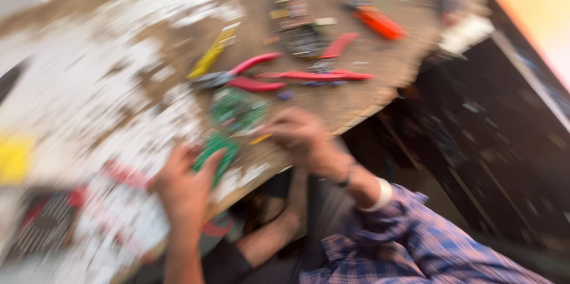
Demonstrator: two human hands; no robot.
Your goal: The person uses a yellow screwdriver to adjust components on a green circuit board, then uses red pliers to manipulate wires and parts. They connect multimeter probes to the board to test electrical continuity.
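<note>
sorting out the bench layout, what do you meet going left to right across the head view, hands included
yellow item → left hand → round green circuit board → right hand → orange tool

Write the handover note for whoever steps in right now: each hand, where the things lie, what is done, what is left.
The picture is motion-blurred, so details are uncertain.
Left hand: grips a small green circuit board at the near table edge.
Right hand: pinches a thin yellow-orange piece beside it; what it is cannot be told.
On the worn wooden table: a round green board just beyond the hands, red-handled pliers and a yellow tool further back.
Done: both pieces are in hand.
Left: nothing shows them joined; whatever work on the board is under way looks unfinished.
</note>
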